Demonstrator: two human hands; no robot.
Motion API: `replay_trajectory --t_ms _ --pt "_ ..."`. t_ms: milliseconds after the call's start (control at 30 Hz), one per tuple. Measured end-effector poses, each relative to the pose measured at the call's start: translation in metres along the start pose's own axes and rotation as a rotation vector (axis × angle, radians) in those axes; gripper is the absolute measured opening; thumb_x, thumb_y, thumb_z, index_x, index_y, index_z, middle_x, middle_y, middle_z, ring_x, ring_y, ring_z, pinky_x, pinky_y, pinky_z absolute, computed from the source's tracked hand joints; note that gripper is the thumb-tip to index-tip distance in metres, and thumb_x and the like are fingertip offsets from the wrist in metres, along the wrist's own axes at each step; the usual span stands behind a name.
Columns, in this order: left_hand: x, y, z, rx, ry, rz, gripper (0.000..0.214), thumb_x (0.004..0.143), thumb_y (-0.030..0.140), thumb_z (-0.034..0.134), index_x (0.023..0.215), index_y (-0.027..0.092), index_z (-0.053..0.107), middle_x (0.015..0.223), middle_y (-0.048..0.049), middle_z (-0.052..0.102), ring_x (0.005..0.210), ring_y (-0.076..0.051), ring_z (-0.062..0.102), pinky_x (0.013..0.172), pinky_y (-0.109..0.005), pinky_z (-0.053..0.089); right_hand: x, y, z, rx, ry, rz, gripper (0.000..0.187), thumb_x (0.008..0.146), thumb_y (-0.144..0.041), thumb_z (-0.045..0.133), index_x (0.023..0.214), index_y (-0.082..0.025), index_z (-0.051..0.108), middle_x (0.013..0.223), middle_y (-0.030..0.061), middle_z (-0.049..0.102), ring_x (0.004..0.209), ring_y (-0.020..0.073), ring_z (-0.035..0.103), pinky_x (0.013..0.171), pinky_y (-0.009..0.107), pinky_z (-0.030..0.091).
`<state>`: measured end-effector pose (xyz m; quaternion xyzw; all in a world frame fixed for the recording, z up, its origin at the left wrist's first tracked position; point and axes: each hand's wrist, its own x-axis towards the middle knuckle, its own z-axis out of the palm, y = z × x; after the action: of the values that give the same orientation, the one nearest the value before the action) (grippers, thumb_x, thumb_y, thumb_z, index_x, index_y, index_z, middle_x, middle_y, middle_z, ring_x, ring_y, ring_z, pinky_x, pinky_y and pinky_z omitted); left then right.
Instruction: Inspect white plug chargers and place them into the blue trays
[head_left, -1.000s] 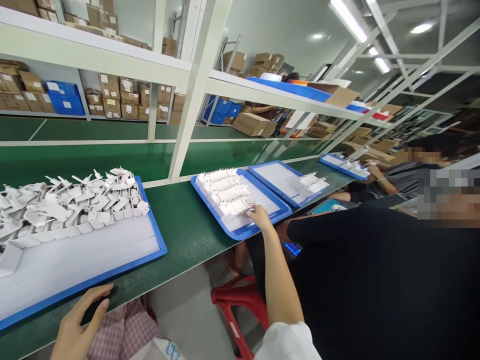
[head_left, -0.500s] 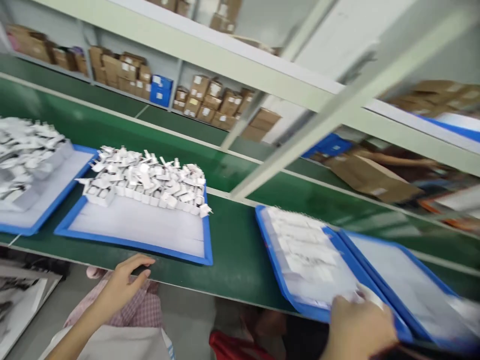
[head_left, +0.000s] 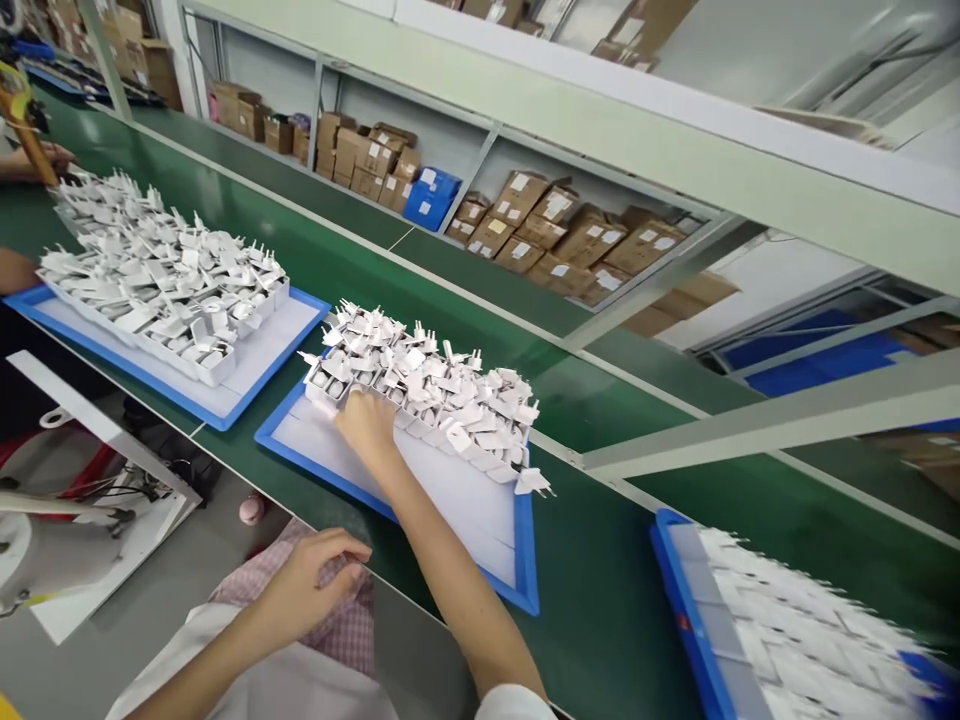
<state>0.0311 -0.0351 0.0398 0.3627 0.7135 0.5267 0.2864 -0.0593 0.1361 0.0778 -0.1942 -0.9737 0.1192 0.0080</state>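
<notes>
A blue-rimmed tray (head_left: 528, 560) lies on the green belt in front of me, with a heap of white plug parts (head_left: 442, 385) along its far side. My right hand (head_left: 367, 425) reaches across the tray's white sheet and touches the near left edge of that heap; whether it grips a part I cannot tell. My left hand (head_left: 319, 575) rests at the belt's near edge, fingers curled, above pink checked cloth (head_left: 341, 625).
A second tray (head_left: 281, 345) piled with white parts sits to the left, a third (head_left: 679, 600) at the lower right. Another person's arm (head_left: 15, 270) shows at the far left. Cardboard boxes (head_left: 540, 225) line the shelf behind the belt. White frame bars cross overhead.
My view swung left from the right-hand tray. My right hand left that tray and crossed to the heap on the middle tray. My left hand stayed at the belt's edge.
</notes>
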Motion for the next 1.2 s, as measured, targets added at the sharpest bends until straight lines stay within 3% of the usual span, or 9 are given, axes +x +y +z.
replay_trajectory --t_ms 100,233,333,467,600,700,867,967,1200 --pt "-0.002 -0.008 -0.016 -0.020 0.044 -0.024 0.023 0.092 0.028 0.048 0.100 0.022 0.068 0.097 -0.0066 0.070 0.092 -0.021 0.064 0.083 -0.034 0.051 0.022 -0.007 0.002 0.025 0.069 0.048 0.033 0.089 -0.039 0.059 0.091 -0.009 0.071 0.087 0.0203 0.071 0.085 0.0294 0.067 0.074 0.033 0.046" --pt "0.004 -0.019 -0.033 -0.029 0.084 -0.018 0.021 0.091 0.025 0.048 0.098 0.021 0.068 0.096 -0.0064 0.070 0.088 -0.020 0.064 0.080 -0.033 0.051 0.019 0.011 0.002 0.083 0.100 0.030 0.036 0.087 -0.043 0.060 0.085 -0.009 0.071 0.081 0.0168 0.071 0.078 0.0269 0.066 0.069 0.030 0.047" --pt "0.006 -0.025 -0.039 -0.044 0.140 -0.008 0.022 0.091 0.024 0.047 0.101 0.022 0.066 0.098 -0.0062 0.069 0.085 -0.019 0.063 0.076 -0.032 0.052 -0.009 0.036 -0.009 0.161 0.102 -0.029 0.027 0.086 -0.036 0.059 0.093 -0.013 0.071 0.073 0.0063 0.069 0.067 0.0202 0.064 0.067 0.027 0.047" --pt "0.010 -0.023 -0.040 0.015 0.245 0.001 0.045 0.087 0.022 0.053 0.131 0.026 0.048 0.115 -0.0086 0.061 0.087 -0.019 0.059 0.072 -0.031 0.052 -0.085 0.065 -0.020 0.428 0.153 -0.163 0.027 0.083 -0.026 0.060 0.108 -0.018 0.067 0.066 -0.0010 0.062 0.056 0.0160 0.059 0.058 0.025 0.050" --pt "0.026 -0.013 -0.031 0.028 -0.074 0.112 0.061 0.078 0.006 0.054 0.134 0.028 0.046 0.120 -0.0062 0.057 0.089 -0.017 0.059 0.077 -0.029 0.051 -0.166 0.078 -0.001 0.514 0.119 -0.272 0.037 0.089 -0.020 0.056 0.125 -0.026 0.056 0.090 0.0033 0.067 0.062 0.0150 0.063 0.059 0.025 0.055" --pt "0.038 -0.011 -0.016 -0.003 -0.277 0.154 0.053 0.078 0.001 0.048 0.123 0.027 0.057 0.109 -0.0033 0.063 0.085 -0.015 0.060 0.073 -0.025 0.049 -0.201 0.080 0.022 0.455 0.140 -0.187 0.041 0.094 -0.020 0.050 0.134 -0.027 0.050 0.111 0.0087 0.066 0.075 0.0169 0.068 0.067 0.028 0.059" --pt "0.044 -0.016 0.003 0.019 -0.293 0.125 0.043 0.078 0.003 0.050 0.115 0.022 0.061 0.100 -0.0030 0.063 0.072 -0.012 0.054 0.065 -0.022 0.045 -0.223 0.076 0.049 0.317 0.317 -0.071 0.042 0.097 -0.019 0.047 0.138 -0.025 0.046 0.127 0.0108 0.059 0.112 0.0226 0.062 0.092 0.035 0.056" --pt "0.044 -0.019 0.006 0.001 -0.296 0.101 0.043 0.078 0.003 0.048 0.114 0.022 0.061 0.100 -0.0024 0.061 0.071 -0.011 0.052 0.061 -0.021 0.042 -0.226 0.071 0.054 0.267 0.389 -0.053 0.042 0.098 -0.016 0.043 0.139 -0.023 0.043 0.130 0.0122 0.056 0.116 0.0228 0.059 0.092 0.035 0.055" --pt "0.043 -0.019 0.007 0.023 -0.275 0.090 0.051 0.075 0.000 0.047 0.116 0.025 0.060 0.100 -0.0009 0.060 0.075 -0.011 0.052 0.060 -0.020 0.039 -0.211 0.069 0.030 0.239 0.156 0.011 0.037 0.081 -0.003 0.046 0.115 -0.015 0.051 0.114 0.0147 0.056 0.096 0.0272 0.060 0.072 0.039 0.054"
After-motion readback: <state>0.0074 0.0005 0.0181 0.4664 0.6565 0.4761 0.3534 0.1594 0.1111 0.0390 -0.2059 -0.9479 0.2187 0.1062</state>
